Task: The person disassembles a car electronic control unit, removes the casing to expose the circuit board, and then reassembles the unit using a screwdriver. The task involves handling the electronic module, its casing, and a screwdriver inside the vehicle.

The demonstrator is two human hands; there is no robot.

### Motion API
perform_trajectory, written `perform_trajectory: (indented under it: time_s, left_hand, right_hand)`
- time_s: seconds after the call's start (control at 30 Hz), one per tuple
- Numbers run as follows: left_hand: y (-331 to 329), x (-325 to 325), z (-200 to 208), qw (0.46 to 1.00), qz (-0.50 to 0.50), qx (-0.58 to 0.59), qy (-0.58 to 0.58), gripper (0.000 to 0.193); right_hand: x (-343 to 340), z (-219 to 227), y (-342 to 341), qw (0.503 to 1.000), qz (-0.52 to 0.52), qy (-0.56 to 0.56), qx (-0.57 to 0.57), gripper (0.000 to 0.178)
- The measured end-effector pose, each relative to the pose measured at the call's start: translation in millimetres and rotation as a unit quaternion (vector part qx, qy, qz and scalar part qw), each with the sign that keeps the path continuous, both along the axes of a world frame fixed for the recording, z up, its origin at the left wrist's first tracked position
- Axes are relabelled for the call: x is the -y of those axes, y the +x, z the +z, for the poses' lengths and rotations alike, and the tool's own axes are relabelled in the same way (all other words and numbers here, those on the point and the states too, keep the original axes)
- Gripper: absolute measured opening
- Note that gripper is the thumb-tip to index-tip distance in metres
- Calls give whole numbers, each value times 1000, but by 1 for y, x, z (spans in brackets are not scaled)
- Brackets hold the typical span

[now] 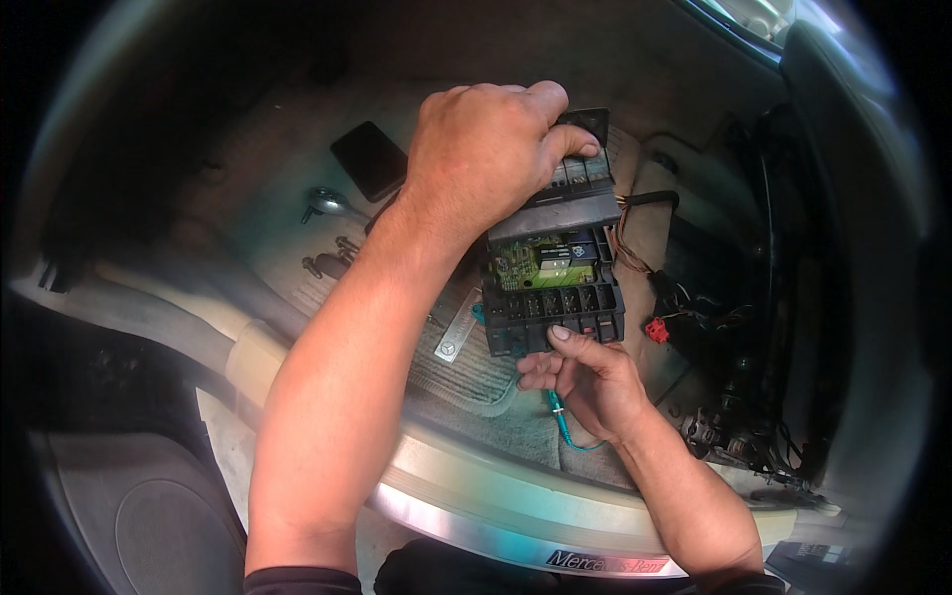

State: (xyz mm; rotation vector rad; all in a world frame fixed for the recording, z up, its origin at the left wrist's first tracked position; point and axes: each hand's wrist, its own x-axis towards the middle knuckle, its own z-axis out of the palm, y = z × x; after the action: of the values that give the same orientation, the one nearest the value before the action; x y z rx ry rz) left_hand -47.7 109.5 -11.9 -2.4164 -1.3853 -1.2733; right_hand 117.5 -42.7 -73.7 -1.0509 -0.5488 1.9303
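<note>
Between my hands is a black electronic control module point(503, 315) with its housing opened. A green circuit board point(516, 266) shows inside, below a row of black sockets. My left hand point(486, 139) grips the black upper housing part point(560, 211) at its far end, thumb on top. That part stands raised over the far side of the board. My right hand point(590, 382) holds the near edge from below, its thumb pressed on the rim. Below that hand hangs a teal-green probe point(557, 407) with a thin cable. Wires point(627, 243) run along the module's right side.
On the car's floor lie a dark phone-like slab point(369, 159), a ratchet point(332, 203) and several sockets or bolts point(327, 263). A ribbed mat point(466, 382) is underneath. A red connector point(656, 330) sits at right by loose wiring. The metallic door sill point(476, 506) crosses in front.
</note>
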Motion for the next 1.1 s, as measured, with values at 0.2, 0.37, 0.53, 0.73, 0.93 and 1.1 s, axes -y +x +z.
perform_trajectory:
  time_s: [0.2, 0.37, 0.53, 0.73, 0.93, 1.1]
  left_hand:
    - [1, 1, 0, 1000, -8, 9, 29, 34]
    - [1, 3, 3, 998, -20, 19, 58, 35]
    - [1, 3, 3, 994, -43, 25, 100, 34]
    - [2, 8, 8, 986, -63, 30, 152, 31]
    - [2, 17, 16, 983, -61, 33, 171, 28]
    - [-5, 2, 7, 987, -27, 44, 153, 26]
  right_hand:
    - [0, -4, 3, 1000, 16, -7, -7, 29]
    - [-2, -3, 3, 1000, 24, -10, -5, 29]
    - [-2, -7, 4, 999, 31, -15, -6, 31]
    - [-2, -10, 5, 999, 40, -6, -1, 32]
    - [-3, -11, 6, 999, 35, 18, 25, 32]
    - [-3, -9, 5, 997, 27, 50, 48, 27]
